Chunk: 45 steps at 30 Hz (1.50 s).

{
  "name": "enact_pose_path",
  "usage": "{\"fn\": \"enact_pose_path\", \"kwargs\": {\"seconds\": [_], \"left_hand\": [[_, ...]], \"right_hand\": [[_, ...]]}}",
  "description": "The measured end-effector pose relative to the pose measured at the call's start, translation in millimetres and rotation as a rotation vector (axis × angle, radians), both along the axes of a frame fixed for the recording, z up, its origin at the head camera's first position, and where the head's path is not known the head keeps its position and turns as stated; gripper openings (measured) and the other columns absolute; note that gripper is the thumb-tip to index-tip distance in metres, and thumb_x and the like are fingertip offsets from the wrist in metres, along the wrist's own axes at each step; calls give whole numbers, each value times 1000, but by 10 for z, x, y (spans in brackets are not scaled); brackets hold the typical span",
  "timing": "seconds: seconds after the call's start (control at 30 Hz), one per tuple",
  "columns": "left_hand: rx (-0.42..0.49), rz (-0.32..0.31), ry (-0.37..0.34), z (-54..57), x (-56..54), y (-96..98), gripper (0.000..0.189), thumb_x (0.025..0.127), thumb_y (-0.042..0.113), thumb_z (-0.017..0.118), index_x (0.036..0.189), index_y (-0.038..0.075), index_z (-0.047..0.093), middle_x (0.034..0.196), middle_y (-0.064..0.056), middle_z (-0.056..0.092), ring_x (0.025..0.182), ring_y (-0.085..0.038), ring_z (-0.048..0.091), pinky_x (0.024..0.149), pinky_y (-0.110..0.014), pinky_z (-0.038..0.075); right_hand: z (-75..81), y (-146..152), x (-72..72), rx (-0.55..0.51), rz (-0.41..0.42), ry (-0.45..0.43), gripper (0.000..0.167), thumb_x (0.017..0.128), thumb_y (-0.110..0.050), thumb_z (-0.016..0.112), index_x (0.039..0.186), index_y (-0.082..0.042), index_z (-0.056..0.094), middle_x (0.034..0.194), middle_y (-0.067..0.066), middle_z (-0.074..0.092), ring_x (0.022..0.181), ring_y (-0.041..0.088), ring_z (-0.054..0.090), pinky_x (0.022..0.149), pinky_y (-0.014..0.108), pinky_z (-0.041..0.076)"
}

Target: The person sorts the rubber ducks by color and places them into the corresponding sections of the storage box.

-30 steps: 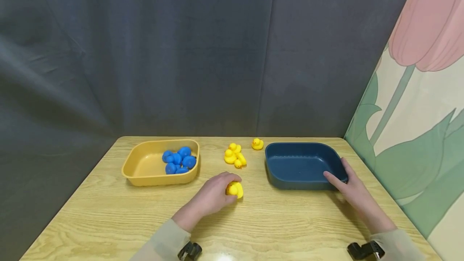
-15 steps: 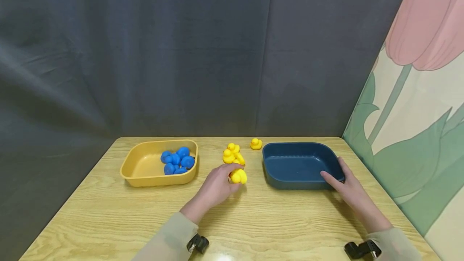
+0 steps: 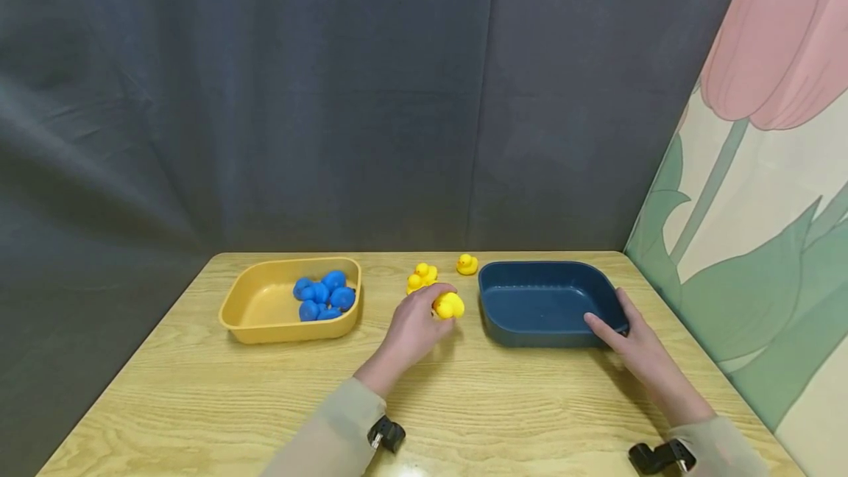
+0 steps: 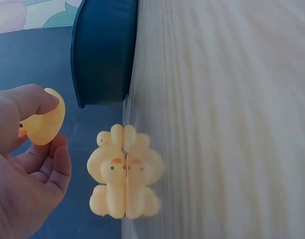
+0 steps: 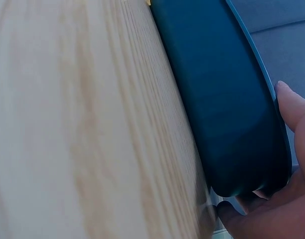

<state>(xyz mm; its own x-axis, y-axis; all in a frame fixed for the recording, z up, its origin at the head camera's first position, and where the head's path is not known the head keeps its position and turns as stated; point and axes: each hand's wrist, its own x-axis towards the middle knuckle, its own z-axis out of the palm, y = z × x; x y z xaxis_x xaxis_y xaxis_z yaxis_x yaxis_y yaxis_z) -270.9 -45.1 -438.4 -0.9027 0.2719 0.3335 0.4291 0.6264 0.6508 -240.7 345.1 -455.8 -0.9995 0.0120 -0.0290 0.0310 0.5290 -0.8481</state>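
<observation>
Between the thumb and fingers of my left hand (image 3: 414,326) is a yellow rubber duck (image 3: 449,306), pinched and raised off the table. The left wrist view shows the same duck (image 4: 49,122) at the fingertips, level with the rim of the dark blue tray (image 4: 102,55). Over at the right, my right hand (image 3: 637,348) grips the right end of the dark blue tray (image 3: 550,339), thumb at the rim and fingers around the outside. Behind my left hand sit more yellow ducks (image 3: 422,275), partly hidden by it. One lone duck (image 3: 467,264) stands near the tray's far left corner.
A yellow tray (image 3: 285,333) at the left holds several blue rounded toys (image 3: 324,297) in its right half. The wooden table (image 3: 503,411) ends at a dark grey curtain (image 3: 371,131). A tulip-patterned panel (image 3: 762,256) borders the right side.
My left hand has lifted the duck from the table and carried it away from me and to the right, in front of the duck cluster. The right hand keeps its hold on the tray.
</observation>
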Motion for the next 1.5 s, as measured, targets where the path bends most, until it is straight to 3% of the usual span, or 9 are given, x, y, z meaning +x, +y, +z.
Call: {"fn": "enact_pose_path", "kwargs": {"seconds": [0.23,0.43,0.6,1.0,1.37,1.5], "left_hand": [[63,6,24,-4,-67,203,50,91,4,87,139,10,74,133,-9,75,119,-29,69,101,-48,57],[108,24,-11,3,-94,422,53,93,7,88,143,13,73,137,-7,73,125,-29,66,108,-46,55],[130,35,-43,-18,-96,574,52,95,12,88,144,17,72,137,-5,72,122,-28,61,105,-44,56],[91,62,-4,-34,-96,855,51,95,14,90,142,21,73,138,-1,73,124,-26,57,103,-42,52],[-22,58,4,-44,-114,916,55,99,30,87,152,27,69,147,1,68,136,-26,53,113,-45,46],[-7,35,-12,-33,-111,882,61,100,35,85,157,28,64,154,0,61,142,-27,50,115,-45,47]], "right_hand": [[-13,-22,9,6,-2,20,106,113,-47,62,174,-13,-19,178,31,-15,161,61,-5,125,80,13],[-12,-21,19,-9,-7,23,106,113,-46,62,174,-14,-19,178,30,-15,162,61,-5,125,80,13],[-12,-32,16,-15,-6,25,107,113,-45,64,174,-12,-18,178,31,-14,162,60,-6,126,79,12],[-22,-6,9,10,-11,21,108,113,-47,63,174,-12,-19,178,32,-13,161,61,-5,125,80,12],[-23,-16,19,18,-19,10,107,113,-48,62,174,-13,-19,178,32,-14,162,61,-4,125,80,13],[-23,-20,13,22,-18,14,107,113,-48,62,174,-12,-19,178,32,-13,162,61,-4,125,80,12]]}}
